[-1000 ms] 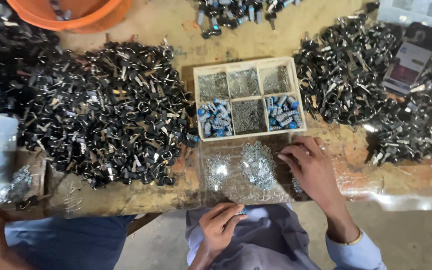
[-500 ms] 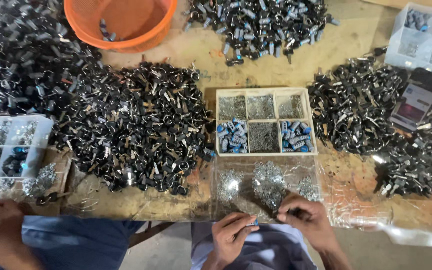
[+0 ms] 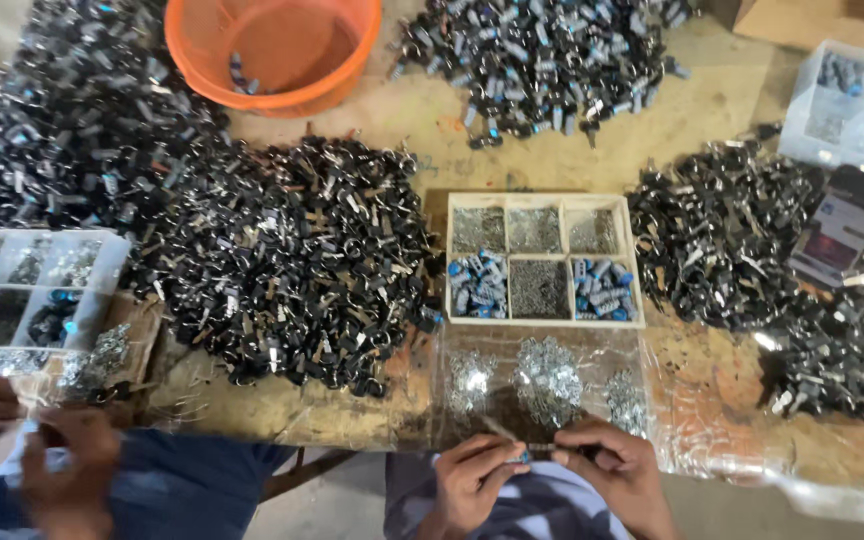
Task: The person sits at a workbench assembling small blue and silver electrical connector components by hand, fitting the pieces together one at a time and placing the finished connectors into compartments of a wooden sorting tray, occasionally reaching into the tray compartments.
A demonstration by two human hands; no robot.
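Both hands' fingers (image 3: pixel 500 452) pinch one small blue-tipped part (image 3: pixel 524 457) between them.

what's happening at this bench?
A person works at a table heaped with small black and silver parts. Both hands meet at the near edge: the left hand and right hand pinch a small part between them. Ahead sit a clear sheet with silver bits and a divided tray. A co-worker's hands work at far left.
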